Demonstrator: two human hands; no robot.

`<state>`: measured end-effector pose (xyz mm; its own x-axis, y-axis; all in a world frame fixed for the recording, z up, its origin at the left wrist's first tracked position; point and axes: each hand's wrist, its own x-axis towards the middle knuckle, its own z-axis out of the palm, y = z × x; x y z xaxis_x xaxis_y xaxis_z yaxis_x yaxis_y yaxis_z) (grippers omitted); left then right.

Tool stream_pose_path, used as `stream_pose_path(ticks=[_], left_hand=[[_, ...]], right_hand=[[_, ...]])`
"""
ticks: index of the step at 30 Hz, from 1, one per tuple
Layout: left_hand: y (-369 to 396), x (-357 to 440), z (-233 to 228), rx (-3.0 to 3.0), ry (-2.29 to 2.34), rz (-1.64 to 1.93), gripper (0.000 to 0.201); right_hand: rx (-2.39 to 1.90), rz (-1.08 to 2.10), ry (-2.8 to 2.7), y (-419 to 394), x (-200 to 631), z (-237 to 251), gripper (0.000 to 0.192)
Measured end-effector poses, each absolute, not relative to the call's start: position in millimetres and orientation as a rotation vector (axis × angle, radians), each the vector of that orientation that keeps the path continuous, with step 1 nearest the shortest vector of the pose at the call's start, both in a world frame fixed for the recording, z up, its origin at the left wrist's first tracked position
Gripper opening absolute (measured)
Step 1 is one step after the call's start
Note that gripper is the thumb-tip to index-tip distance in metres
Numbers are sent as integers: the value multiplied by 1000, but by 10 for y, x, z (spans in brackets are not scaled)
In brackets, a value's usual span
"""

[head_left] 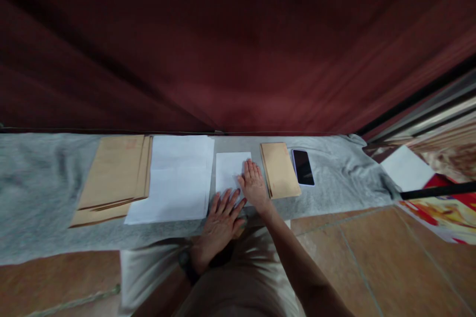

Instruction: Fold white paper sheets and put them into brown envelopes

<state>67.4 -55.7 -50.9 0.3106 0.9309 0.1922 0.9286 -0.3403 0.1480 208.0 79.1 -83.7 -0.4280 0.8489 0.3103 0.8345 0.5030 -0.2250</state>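
Head view | left hand (220,221) flat, fingers spread, on folded sheet (231,171) | right hand (255,184) flat, pressing sheet beside brown envelope (279,168)

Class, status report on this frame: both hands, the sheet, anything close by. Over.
Left hand and right hand flat on small white sheet. Brown envelope beside right hand, phone beyond. Nothing on the sheet.

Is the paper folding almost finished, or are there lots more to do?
One small stack of brown envelopes lies by the phone, maybe finished. Right now the left hand and right hand press flat on a folded white sheet. Still waiting: a stack of white paper and a bigger pile of envelopes.
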Motion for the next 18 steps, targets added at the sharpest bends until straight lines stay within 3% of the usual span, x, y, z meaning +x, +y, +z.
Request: stream_pose_path(ticks=[10, 18], left_hand=[[-662, 639, -621, 2393, 1801, 536, 59], [-553, 479, -695, 1265, 1801, 1189, 48]], right_hand=[[-1362, 136, -2379, 13, 2446, -710, 68], [-1315, 340, -2350, -377, 2542, -611, 68]])
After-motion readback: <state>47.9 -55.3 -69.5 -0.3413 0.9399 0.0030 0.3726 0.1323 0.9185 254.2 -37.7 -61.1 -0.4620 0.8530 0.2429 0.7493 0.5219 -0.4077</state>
